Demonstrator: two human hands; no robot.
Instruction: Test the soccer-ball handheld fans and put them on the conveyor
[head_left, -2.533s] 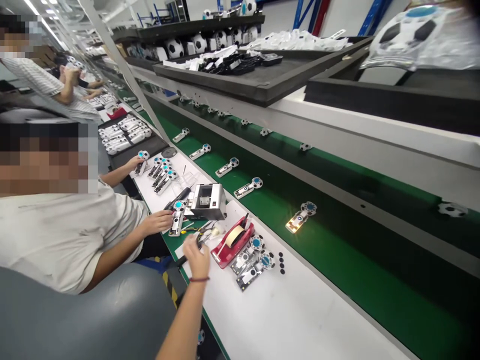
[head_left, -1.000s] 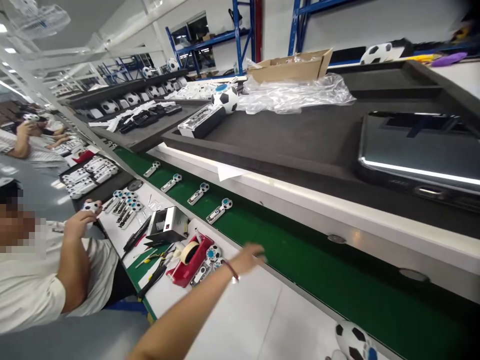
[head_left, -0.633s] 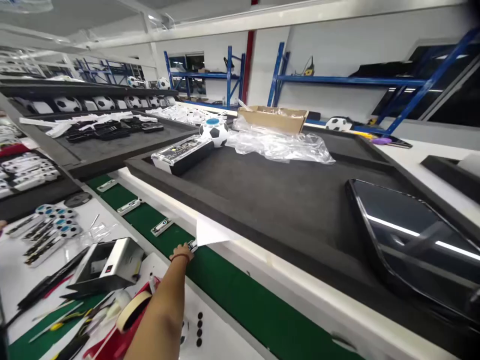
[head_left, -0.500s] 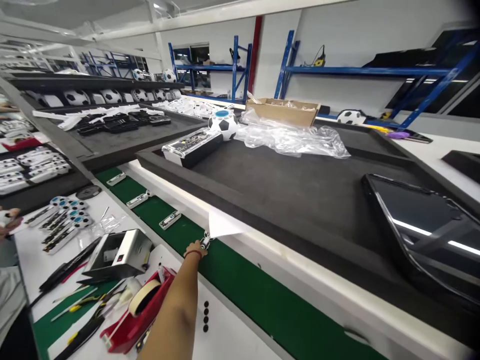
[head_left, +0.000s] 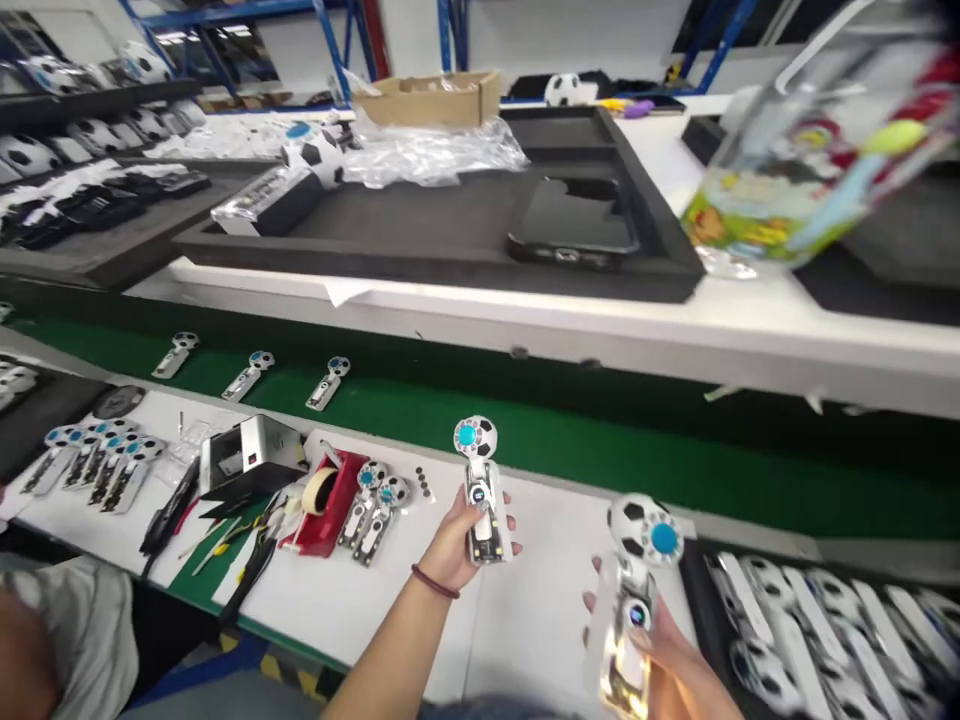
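Gripping one football-headed handle (head_left: 480, 490) upright in my left hand (head_left: 454, 540) at frame centre, another football-headed piece (head_left: 630, 590) clutched in my right hand (head_left: 667, 650) lower right, I should keep both steady, clear of the green belt (head_left: 525, 440).

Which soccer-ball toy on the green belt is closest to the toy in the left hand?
The rightmost of the three belt toys. It lies nearest the toy held upright in the left hand; the other two lie farther left.

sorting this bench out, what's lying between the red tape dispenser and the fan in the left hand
In the head view, two more soccer-ball fan units and a few small black dots lie on the white bench between the red tape dispenser and the fan in the left hand.
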